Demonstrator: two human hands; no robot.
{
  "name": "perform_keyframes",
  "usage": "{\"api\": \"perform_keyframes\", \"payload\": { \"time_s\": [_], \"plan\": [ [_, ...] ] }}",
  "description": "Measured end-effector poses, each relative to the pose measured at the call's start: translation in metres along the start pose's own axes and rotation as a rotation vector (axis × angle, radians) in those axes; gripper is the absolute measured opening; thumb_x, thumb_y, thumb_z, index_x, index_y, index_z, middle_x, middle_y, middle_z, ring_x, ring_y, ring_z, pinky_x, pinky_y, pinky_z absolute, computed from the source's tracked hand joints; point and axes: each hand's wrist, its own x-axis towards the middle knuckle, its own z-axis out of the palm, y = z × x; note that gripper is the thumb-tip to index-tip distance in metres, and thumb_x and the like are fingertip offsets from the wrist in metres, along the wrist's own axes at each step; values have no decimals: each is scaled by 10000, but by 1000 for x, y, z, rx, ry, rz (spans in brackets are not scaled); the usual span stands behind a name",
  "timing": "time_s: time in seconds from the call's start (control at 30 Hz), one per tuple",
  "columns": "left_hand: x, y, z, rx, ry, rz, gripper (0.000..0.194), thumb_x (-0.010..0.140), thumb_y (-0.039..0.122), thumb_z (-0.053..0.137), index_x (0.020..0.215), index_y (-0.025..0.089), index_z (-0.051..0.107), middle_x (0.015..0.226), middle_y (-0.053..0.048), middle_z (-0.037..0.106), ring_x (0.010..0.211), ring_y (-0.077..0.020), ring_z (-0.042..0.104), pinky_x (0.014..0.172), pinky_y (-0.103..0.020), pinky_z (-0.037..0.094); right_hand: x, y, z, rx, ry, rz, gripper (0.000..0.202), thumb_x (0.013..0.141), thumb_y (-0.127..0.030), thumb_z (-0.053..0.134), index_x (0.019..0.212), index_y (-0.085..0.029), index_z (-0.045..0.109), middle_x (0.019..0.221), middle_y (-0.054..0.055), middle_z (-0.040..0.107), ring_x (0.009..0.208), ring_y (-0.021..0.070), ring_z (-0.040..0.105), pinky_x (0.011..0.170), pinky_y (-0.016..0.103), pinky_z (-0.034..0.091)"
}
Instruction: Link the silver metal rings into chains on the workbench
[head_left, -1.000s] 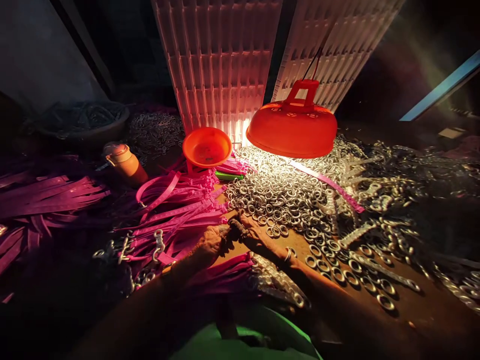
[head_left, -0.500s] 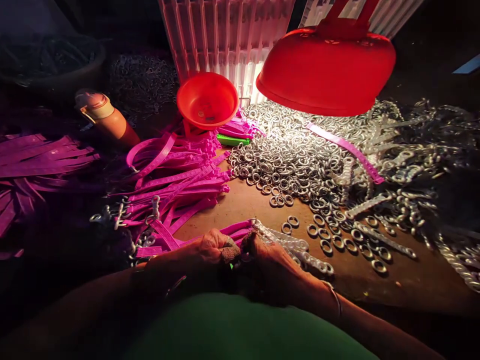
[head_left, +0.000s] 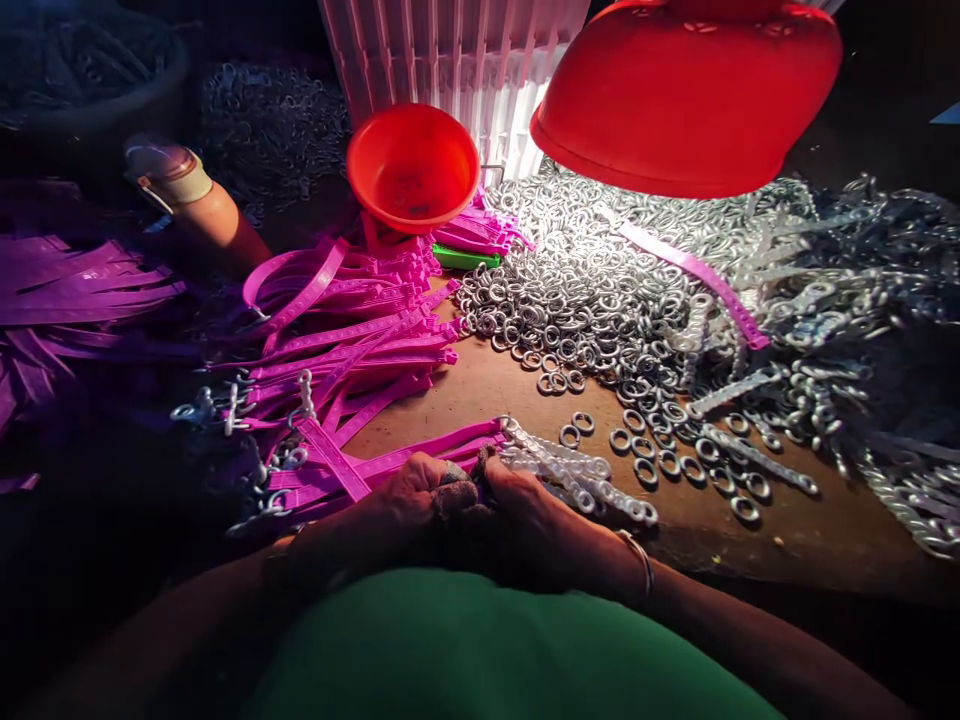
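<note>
Close to my body at the table's front edge, my left hand (head_left: 420,488) is closed, with grey covering on its fingers. My right hand (head_left: 517,492) meets it, thumb bent and fingers closed. Whatever the fingertips pinch lies in shadow, and I cannot make it out. Just beyond the hands are pink straps (head_left: 472,436) and several pale, braided-looking pieces (head_left: 585,468), which lie towards the right. A larger pile of pink straps (head_left: 352,345) covers the table to the left. Loose metal rings (head_left: 646,472) are scattered to the right.
A red bowl (head_left: 412,170) stands behind the strap pile, near a green object (head_left: 466,258). Under a red lamp (head_left: 686,110) spreads a heap of metal rings (head_left: 570,270) with one pink strap (head_left: 697,270) on top. An orange bottle (head_left: 202,205) leans at the left.
My hands have drawn slightly closer together at the fingertips. The view has tilted a little downward, so the table's things sit higher in the picture; the lamp appears up and right.
</note>
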Motion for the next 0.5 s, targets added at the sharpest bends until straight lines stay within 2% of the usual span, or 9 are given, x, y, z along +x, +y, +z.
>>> {"api": "perform_keyframes", "payload": {
  "time_s": [0.07, 0.13, 0.27, 0.33, 0.4, 0.43, 0.5],
  "plan": [
    [5, -2, -4, -41, -22, -48, 415, 607, 429, 804, 583, 77, 587, 543, -16, 529, 481, -81, 482, 448, -186, 328, 3, 3, -2, -86, -39, -19, 37, 860, -182, 397, 831, -198, 413, 685, 5, 502, 548, 108, 363, 479, 260, 311],
    [8, -4, -6, -71, -35, -100, 377, 540, 350, 846, 600, 79, 591, 576, -29, 565, 505, -100, 515, 462, -194, 350, 7, 5, -3, -134, -52, -25, 79, 822, -128, 407, 843, -193, 445, 685, 11, 511, 525, 109, 359, 475, 272, 278],
    [12, 0, -4, -8, 64, -126, 341, 586, 345, 802, 622, 88, 581, 558, -7, 525, 497, -90, 485, 459, -193, 338, 16, 4, -9, -287, -117, -30, 98, 819, -93, 397, 784, -173, 442, 674, 19, 512, 525, 101, 344, 500, 272, 253],
    [13, 7, -7, 87, 74, -101, 351, 631, 401, 756, 649, 96, 583, 564, -5, 518, 498, -87, 461, 456, -195, 319, 19, 3, -14, -388, -141, -31, 119, 857, -116, 393, 759, -174, 427, 623, -3, 478, 504, 93, 310, 495, 265, 218],
    [9, 18, -17, 245, 90, -42, 389, 656, 461, 720, 645, 101, 575, 569, -4, 508, 506, -82, 433, 463, -196, 305, 19, 4, -21, -475, -106, -62, 126, 880, -123, 394, 770, -176, 425, 607, -18, 460, 492, 91, 283, 498, 269, 183],
    [5, 25, -25, 328, 150, 0, 416, 670, 492, 696, 613, 104, 557, 542, 7, 475, 490, -72, 396, 457, -194, 287, 17, 6, -25, -517, -63, -90, 110, 882, -121, 399, 791, -176, 427, 627, -15, 471, 499, 94, 285, 506, 272, 177],
    [-9, 39, -44, 548, 257, 8, 369, 726, 466, 667, 676, 108, 597, 541, 21, 460, 489, -68, 381, 451, -186, 280, 12, 10, -34, -570, 40, -127, 52, 894, -157, 427, 846, -176, 421, 678, -4, 498, 523, 102, 316, 520, 272, 185]
  ]
}}
